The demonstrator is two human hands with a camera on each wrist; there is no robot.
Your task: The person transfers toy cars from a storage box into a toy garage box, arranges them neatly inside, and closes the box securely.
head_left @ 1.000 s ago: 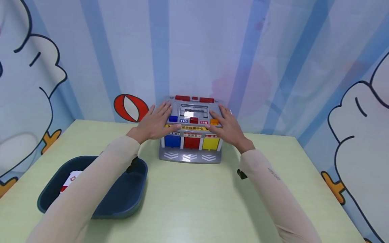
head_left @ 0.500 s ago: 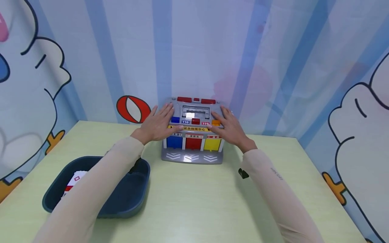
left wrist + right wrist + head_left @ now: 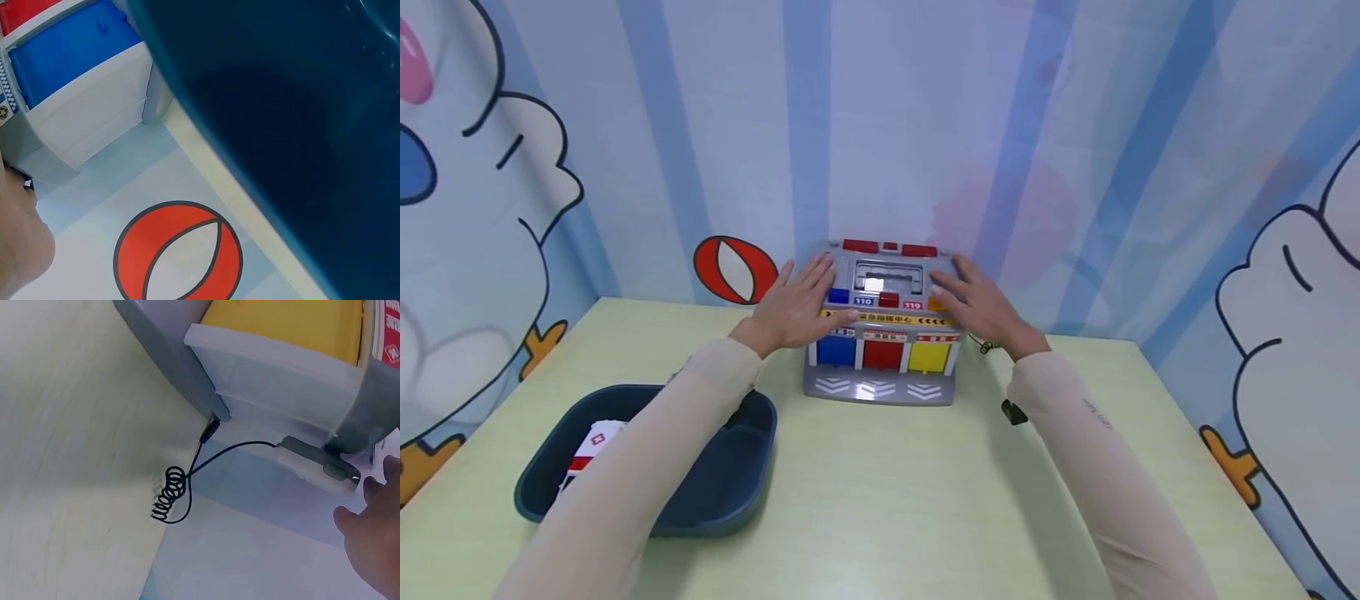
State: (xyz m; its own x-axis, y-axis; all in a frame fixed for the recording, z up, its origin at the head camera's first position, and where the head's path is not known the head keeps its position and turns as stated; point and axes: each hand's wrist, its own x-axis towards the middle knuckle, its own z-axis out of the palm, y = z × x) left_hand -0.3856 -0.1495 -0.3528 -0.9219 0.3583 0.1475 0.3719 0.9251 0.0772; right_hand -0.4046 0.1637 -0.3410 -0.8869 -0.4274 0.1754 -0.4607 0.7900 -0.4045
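A grey toy emergency station [image 3: 886, 387] with blue, red and yellow garage doors stands at the table's back edge, against the curtain. My left hand [image 3: 793, 308] rests on its upper left side, fingers spread and thumb across the yellow front strip. On the upper right side lies my right hand [image 3: 985, 304], its fingers over the orange button. In the right wrist view, a grey-and-white handset [image 3: 317, 464] hangs on the station's side, near my right fingers. Its coiled black cord [image 3: 170, 492] runs down to the station's base. Neither hand grips anything.
A dark blue tray [image 3: 730, 521] stands at the left front, partly under my left forearm. Inside it lies a white-and-red item [image 3: 597, 442], partly hidden by my sleeve. Behind the table hangs a striped, printed curtain [image 3: 895, 125].
My right hand has shifted slightly outward on the station's right side, uncovering more of the front strip and some of the cord. My left hand stays in place. The head view has shifted a little.
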